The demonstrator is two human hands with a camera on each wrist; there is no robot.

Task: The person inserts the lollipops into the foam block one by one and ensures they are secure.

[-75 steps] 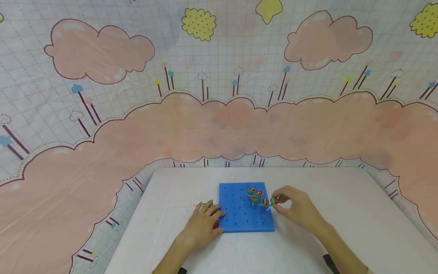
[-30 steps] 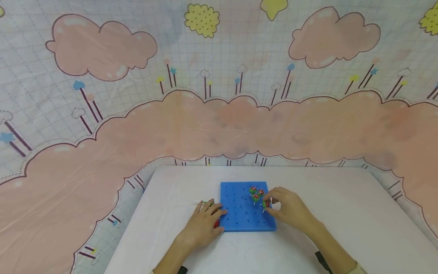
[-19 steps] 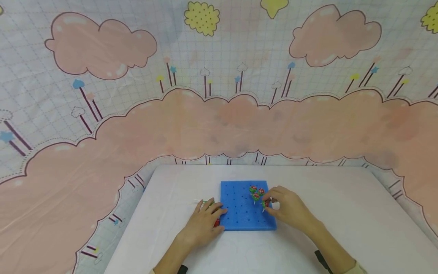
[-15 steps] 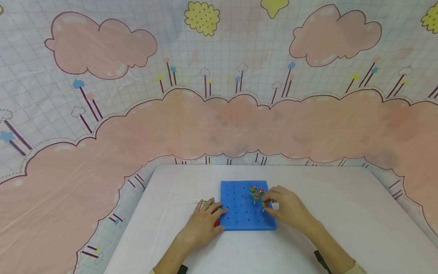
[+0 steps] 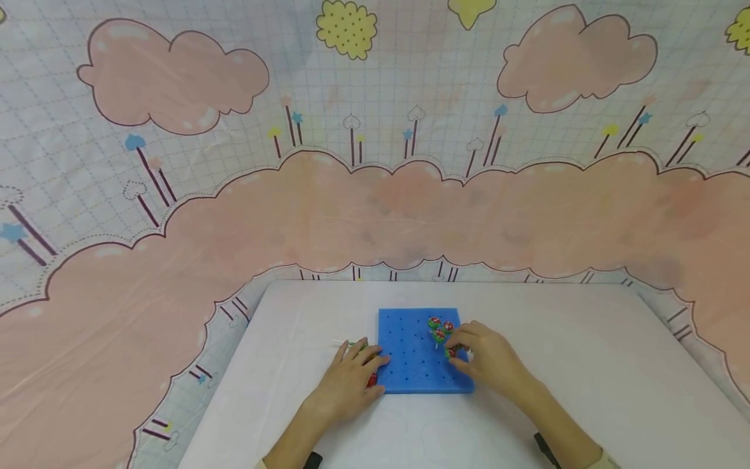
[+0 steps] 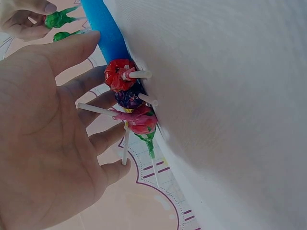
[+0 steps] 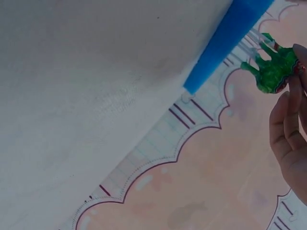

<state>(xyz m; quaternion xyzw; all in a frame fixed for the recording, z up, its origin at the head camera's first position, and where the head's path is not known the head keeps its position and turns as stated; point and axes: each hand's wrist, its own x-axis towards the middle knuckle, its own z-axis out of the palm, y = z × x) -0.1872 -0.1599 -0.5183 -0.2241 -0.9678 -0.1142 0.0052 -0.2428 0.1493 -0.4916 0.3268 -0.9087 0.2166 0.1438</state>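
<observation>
My right hand (image 5: 486, 355) pinches a green-and-red wrapped lollipop (image 5: 450, 352) over the right side of a blue foam board (image 5: 410, 365) dotted with small holes. Just behind it, several lollipops (image 5: 439, 335) of the same colours stand on their sticks in the board. In the right wrist view, green wrappers (image 7: 273, 72) crowd together by the fingertips, and where the held stick ends cannot be told. My left hand (image 5: 351, 374) rests spread at the board's left edge, fingers fairly straight. Beside it lie a red lollipop (image 6: 119, 74), a purple one (image 6: 129, 98) and a pink one (image 6: 142, 120).
A lollipop with a green wrapper (image 6: 146, 138) lies at the far end of the left-hand cluster. Everything rests on a white table (image 5: 305, 312). A cloud-patterned cloth (image 5: 375, 215) hangs behind the table's back edge.
The right hand has carried its lollipop leftward from beyond the board's right edge to over the board, shifting slightly further left in the last half second. The left hand has stayed in place.
</observation>
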